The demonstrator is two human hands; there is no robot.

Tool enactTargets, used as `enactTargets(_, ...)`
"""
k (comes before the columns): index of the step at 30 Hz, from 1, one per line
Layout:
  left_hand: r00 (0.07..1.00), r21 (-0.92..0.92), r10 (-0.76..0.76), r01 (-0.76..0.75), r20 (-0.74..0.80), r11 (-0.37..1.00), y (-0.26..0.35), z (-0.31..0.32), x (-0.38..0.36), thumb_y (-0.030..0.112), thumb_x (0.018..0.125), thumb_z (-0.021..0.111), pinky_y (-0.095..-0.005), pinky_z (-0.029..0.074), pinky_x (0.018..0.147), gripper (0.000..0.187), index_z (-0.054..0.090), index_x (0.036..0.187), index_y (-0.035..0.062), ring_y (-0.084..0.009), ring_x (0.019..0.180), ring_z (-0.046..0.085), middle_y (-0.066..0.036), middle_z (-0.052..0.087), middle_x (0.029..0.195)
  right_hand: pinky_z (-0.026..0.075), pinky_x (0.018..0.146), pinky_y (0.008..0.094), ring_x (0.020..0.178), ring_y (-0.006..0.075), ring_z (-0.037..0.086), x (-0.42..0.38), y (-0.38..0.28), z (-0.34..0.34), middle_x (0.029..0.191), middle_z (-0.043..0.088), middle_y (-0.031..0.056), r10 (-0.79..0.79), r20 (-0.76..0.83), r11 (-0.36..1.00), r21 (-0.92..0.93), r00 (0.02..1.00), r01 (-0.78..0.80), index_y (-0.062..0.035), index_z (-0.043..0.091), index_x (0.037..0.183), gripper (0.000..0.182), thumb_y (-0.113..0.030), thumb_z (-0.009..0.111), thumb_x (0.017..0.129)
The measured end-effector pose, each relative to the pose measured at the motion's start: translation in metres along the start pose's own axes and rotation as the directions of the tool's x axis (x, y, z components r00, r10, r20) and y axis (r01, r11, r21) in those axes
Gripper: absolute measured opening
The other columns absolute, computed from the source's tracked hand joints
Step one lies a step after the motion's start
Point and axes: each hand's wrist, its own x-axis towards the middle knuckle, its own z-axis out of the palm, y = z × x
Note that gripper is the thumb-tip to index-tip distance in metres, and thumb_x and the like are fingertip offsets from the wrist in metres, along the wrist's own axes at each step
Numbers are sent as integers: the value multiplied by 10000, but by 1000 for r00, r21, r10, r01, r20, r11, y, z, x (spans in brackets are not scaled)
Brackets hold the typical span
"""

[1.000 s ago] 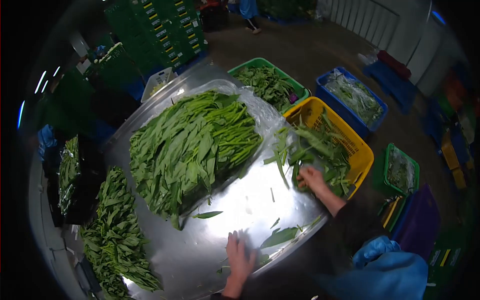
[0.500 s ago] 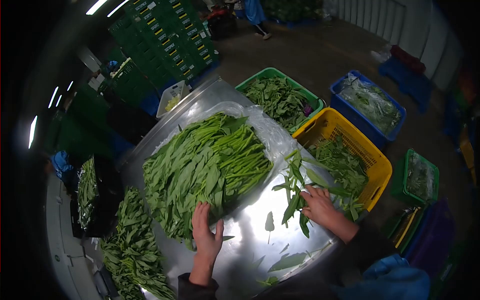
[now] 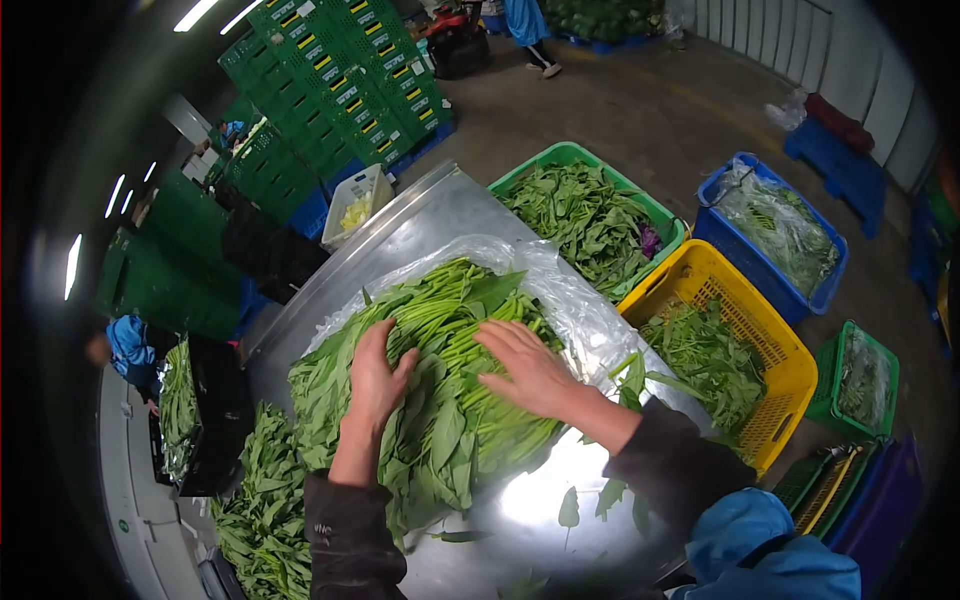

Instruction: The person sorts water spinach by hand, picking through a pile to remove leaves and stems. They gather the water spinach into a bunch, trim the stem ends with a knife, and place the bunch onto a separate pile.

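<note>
A big heap of leafy greens with long green stems, which look like water spinach, lies on a clear plastic sheet on the metal table. My left hand rests on the heap's left part, fingers spread and thumb apart. On the stem side, my right hand lies over the greens with fingers stretched out. Neither hand is closed around anything. A few loose leaves are scattered on the table near my right forearm, which partly covers some sprigs.
Beyond the table's right edge stand a yellow crate, a green crate and a blue crate, all with greens. More greens lie at the lower left. Stacked green crates rise behind. A person is at the left.
My right hand has left the loose sprigs by the yellow crate and moved left onto the heap. My left hand has moved up from the heap's near edge onto its leaves.
</note>
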Motion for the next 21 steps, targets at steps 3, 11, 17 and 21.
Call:
enactTargets(3,983,9,100,-103,155,995,-18,24,30,229,756,725,-409,357,1050,647,470,1297,-16,-363,1235,460,-222,497,1314,230,1130,429,1346,337,314,15,24,37,1420,380,185,5,31,998,-63,1000,-3,1,394,1353,591,-389,516,926)
enactTargets(11,958,161,152,-195,245,967,-35,60,85,434,699,749,-450,228,1120,839,440,1332,-22,-389,1320,347,-249,446,1358,241,1116,435,1325,322,341,-2,25,44,1407,395,178,69,63,994,-90,996,-63,-6,402,1349,590,-414,488,932)
enactTargets(17,878,247,48,-187,477,951,-27,58,103,562,647,744,-437,234,1119,1010,378,1386,-23,-357,1329,348,-241,430,1374,215,1133,440,1348,330,307,-5,24,45,1427,370,178,99,60,995,-34,993,-97,-14,395,1357,603,-359,548,887)
enactTargets(21,811,291,56,-272,583,917,-12,46,109,561,659,736,-439,271,1094,972,409,1363,-24,-360,1298,386,-242,463,1339,234,1118,432,1335,319,334,-4,26,46,1419,387,171,82,49,992,-100,995,-77,-8,400,1349,596,-430,471,935)
